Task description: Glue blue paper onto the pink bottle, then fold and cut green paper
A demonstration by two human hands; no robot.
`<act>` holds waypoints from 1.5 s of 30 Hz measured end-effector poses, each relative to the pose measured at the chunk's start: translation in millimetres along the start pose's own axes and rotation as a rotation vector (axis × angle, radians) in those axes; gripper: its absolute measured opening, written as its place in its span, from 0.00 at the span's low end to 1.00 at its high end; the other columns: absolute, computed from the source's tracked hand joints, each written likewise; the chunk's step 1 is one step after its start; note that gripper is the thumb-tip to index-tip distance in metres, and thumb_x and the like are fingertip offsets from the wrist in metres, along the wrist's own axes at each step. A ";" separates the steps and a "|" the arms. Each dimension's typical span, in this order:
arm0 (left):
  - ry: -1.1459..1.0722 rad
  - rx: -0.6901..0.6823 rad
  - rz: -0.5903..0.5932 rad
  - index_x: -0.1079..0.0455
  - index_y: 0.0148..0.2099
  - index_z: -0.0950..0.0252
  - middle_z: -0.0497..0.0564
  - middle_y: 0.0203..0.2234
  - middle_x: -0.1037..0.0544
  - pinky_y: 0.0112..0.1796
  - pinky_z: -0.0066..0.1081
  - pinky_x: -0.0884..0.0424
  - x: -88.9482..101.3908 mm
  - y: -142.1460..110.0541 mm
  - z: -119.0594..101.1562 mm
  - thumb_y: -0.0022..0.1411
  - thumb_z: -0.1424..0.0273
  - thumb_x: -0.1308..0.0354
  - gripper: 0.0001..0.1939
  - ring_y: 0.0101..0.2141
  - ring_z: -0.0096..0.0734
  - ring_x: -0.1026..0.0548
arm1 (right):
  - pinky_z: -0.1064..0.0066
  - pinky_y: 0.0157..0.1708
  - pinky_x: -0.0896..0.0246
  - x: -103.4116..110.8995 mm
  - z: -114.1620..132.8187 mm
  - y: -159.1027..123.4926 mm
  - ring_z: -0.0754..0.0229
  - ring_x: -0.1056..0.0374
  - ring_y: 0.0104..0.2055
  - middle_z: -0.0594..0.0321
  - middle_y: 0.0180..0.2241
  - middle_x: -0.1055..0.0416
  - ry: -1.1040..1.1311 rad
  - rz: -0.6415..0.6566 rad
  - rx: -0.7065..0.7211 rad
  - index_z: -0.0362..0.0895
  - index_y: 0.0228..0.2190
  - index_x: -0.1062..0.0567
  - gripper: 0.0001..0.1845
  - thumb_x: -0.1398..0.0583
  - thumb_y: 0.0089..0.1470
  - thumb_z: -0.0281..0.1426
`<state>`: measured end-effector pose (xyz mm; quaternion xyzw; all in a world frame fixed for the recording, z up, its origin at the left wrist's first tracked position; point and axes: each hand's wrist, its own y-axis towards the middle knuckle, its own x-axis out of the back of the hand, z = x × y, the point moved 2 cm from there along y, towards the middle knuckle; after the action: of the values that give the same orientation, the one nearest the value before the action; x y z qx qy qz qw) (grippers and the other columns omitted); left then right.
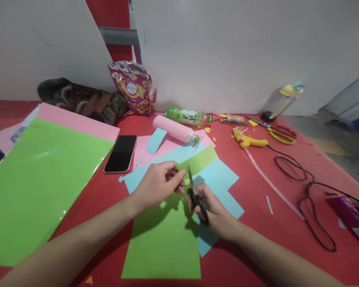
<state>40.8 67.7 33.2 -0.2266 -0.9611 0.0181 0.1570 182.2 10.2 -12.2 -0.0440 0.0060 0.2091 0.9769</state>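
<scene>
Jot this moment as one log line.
left hand: at green strip; right hand: holding black-handled scissors; below: green sheet, blue paper

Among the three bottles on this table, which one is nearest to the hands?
The pink-wrapped bottle, lying just beyond the left hand. The green-labelled bottle lies behind it; the yellow-lidded bottle stands farther right.

Craft workspace, viewed from where I stand: a red table [257, 199], backed by white panels [227, 52], bears coloured paper [164, 251] and a glue gun [251, 142].
</scene>
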 end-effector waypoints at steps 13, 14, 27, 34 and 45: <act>0.021 -0.014 0.033 0.42 0.25 0.64 0.46 0.18 0.28 0.24 0.24 0.30 -2.8 -1.3 3.1 0.55 0.66 0.51 0.09 0.21 0.27 0.26 | 0.68 0.29 0.50 -1.1 5.7 -0.6 0.65 0.46 0.28 0.67 0.27 0.44 -0.011 0.056 -0.009 0.46 0.29 0.47 0.23 0.51 0.45 0.53; 0.022 -0.010 0.034 0.43 0.25 0.64 0.46 0.18 0.28 0.23 0.24 0.31 -3.1 -1.2 3.4 0.55 0.66 0.52 0.09 0.21 0.27 0.26 | 0.68 0.29 0.50 -1.4 6.7 -0.6 0.65 0.47 0.28 0.67 0.27 0.44 -0.008 0.053 -0.010 0.46 0.29 0.47 0.23 0.52 0.45 0.54; 0.066 -0.036 0.021 0.41 0.24 0.65 0.45 0.17 0.28 0.24 0.24 0.32 -0.7 -0.7 0.6 0.56 0.67 0.52 0.10 0.20 0.26 0.26 | 0.70 0.28 0.52 -1.5 5.6 0.6 0.66 0.48 0.26 0.67 0.26 0.44 0.020 0.039 -0.013 0.46 0.28 0.47 0.23 0.50 0.44 0.53; 0.104 -0.072 -0.011 0.42 0.24 0.65 0.45 0.17 0.29 0.24 0.23 0.31 2.2 -0.3 0.5 0.56 0.67 0.52 0.10 0.20 0.26 0.26 | 0.72 0.26 0.53 -2.4 2.1 0.7 0.67 0.50 0.25 0.68 0.26 0.44 0.041 0.019 -0.031 0.46 0.28 0.47 0.24 0.48 0.42 0.53; 0.224 -0.134 0.036 0.40 0.25 0.66 0.46 0.16 0.28 0.24 0.22 0.32 5.7 0.0 -2.9 0.56 0.69 0.52 0.09 0.20 0.24 0.27 | 0.71 0.27 0.53 -2.1 3.3 1.4 0.67 0.49 0.25 0.69 0.25 0.44 0.096 0.037 -0.043 0.46 0.28 0.47 0.24 0.47 0.42 0.52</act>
<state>36.8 70.1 37.7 -0.2545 -0.9323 -0.0688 0.2476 179.7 10.9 -8.9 -0.0751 0.0492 0.2248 0.9703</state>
